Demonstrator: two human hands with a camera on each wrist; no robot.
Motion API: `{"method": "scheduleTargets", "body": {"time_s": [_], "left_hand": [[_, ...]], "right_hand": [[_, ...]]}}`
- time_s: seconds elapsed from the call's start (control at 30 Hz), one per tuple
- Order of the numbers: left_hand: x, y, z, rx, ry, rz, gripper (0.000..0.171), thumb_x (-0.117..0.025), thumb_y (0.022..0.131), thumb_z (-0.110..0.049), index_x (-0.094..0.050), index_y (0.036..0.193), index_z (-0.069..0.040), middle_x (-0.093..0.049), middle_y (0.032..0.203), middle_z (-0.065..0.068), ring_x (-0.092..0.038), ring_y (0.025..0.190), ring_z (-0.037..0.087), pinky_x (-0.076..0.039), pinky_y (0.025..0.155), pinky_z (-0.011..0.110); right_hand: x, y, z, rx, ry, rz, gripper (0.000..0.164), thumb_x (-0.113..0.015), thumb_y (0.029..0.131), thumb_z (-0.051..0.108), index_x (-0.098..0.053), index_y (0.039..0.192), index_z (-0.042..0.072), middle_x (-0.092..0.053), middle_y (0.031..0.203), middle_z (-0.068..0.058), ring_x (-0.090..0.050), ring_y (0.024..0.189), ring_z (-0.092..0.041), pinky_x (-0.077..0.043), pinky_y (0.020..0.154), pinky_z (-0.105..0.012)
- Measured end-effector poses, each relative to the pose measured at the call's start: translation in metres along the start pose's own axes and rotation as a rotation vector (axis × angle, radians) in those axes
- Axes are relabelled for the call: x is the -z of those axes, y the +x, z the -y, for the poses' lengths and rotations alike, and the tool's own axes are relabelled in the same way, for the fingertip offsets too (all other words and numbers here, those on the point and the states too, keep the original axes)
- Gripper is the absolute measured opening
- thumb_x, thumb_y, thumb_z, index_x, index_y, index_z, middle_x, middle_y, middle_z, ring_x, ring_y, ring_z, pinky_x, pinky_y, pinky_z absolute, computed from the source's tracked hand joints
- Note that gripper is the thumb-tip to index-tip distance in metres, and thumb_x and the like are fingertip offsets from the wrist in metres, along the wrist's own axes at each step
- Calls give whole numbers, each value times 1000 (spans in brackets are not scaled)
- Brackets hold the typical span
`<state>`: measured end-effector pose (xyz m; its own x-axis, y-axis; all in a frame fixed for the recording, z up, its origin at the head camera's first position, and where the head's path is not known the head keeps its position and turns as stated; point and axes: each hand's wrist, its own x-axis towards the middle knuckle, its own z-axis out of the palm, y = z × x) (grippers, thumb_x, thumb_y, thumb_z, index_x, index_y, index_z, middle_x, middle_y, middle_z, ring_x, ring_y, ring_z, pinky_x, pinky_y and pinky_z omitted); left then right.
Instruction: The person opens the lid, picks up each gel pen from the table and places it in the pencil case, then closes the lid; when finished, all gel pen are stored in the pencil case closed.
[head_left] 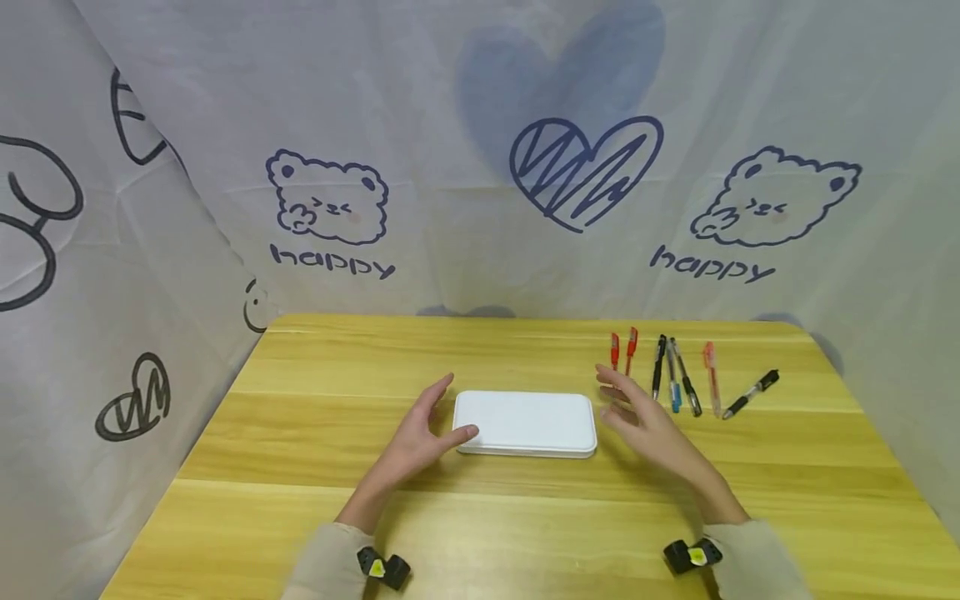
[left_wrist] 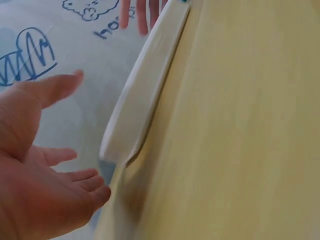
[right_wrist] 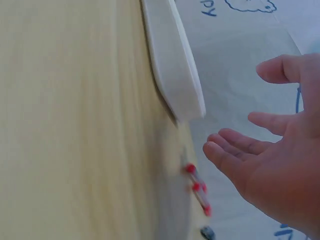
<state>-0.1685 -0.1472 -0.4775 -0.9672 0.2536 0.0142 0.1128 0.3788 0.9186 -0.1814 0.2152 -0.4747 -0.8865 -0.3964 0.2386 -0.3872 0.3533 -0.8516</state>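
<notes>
A white rectangular case with rounded corners lies flat and closed on the wooden table, between two hands. My left hand is at its left end, fingers spread, the thumb over the near left corner in the head view. In the left wrist view that hand appears apart from the case. At the right end is my right hand, its fingers loosely extended. A gap shows between this hand and the case in the right wrist view. Neither hand holds anything.
Several pens lie right of the case: two red pens, black pens, a blue-tipped pen, a pink-capped pen and a slanted black pen. A white cloth with drawings hangs behind the table.
</notes>
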Motion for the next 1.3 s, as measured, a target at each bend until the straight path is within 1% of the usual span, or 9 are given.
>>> {"method": "scheduleTargets", "body": {"time_s": [0.07,0.17,0.33,0.47,0.6,0.8,1.0,1.2,1.3], "left_hand": [[-10,1,1,-1,-24,-2,98,-85,87,-23,-24,163,-8,-20,167,22,-21,152,42,-24,120,57],[-24,3,3,-38,-16,-14,107,-90,79,-16,-23,161,-1,-20,165,26,-20,151,43,-21,121,57],[-42,5,5,-86,49,-59,115,-93,72,-9,-19,158,11,-19,163,31,-24,148,47,-21,121,57],[-50,6,6,-83,79,-112,114,-93,72,-9,-19,157,13,-21,162,30,-28,146,46,-25,120,55],[-56,7,4,-75,109,-161,113,-93,70,-10,-23,157,10,-25,160,27,-34,144,45,-29,119,53],[-64,6,5,-67,134,-219,114,-95,65,-11,-28,156,7,-29,156,23,-41,137,41,-37,114,52],[-65,5,7,-65,184,-260,114,-98,63,-13,-32,155,7,-32,154,22,-42,137,39,-40,113,51],[-64,7,6,-60,192,-272,114,-97,62,-11,-33,154,8,-33,154,22,-43,136,39,-41,112,49],[-64,6,5,-55,202,-286,115,-97,60,-12,-35,154,7,-35,153,22,-44,136,38,-42,112,48]], "right_hand": [[-7,2,0,-20,53,25,64,-59,103,5,-28,159,-2,-35,158,-27,-39,140,-51,-35,111,-60],[-16,2,-1,-49,118,70,69,-63,101,4,-26,159,-3,-31,159,-31,-32,144,-50,-32,114,-55],[-22,-1,1,-142,134,94,76,-71,95,1,-27,157,-7,-25,162,-30,-23,150,-46,-27,117,-44],[-26,-2,1,-179,131,106,84,-77,90,0,-27,156,-9,-21,163,-30,-21,150,-47,-26,116,-41],[-28,-2,-3,-153,129,115,90,-79,84,-6,-25,156,-11,-19,163,-32,-21,149,-47,-27,115,-40],[-34,-1,-5,-94,11,99,90,-80,78,-10,-30,153,-13,-25,160,-32,-26,148,-48,-30,114,-44],[-41,0,-2,-77,-117,63,88,-82,74,-7,-38,150,-13,-33,157,-33,-34,145,-48,-36,111,-47],[-43,1,2,-91,-133,43,89,-79,72,-7,-38,151,-12,-34,157,-31,-36,144,-46,-37,111,-45],[-44,2,4,-98,-171,30,89,-78,69,-5,-41,150,-11,-37,156,-30,-38,143,-45,-38,110,-45]]}}
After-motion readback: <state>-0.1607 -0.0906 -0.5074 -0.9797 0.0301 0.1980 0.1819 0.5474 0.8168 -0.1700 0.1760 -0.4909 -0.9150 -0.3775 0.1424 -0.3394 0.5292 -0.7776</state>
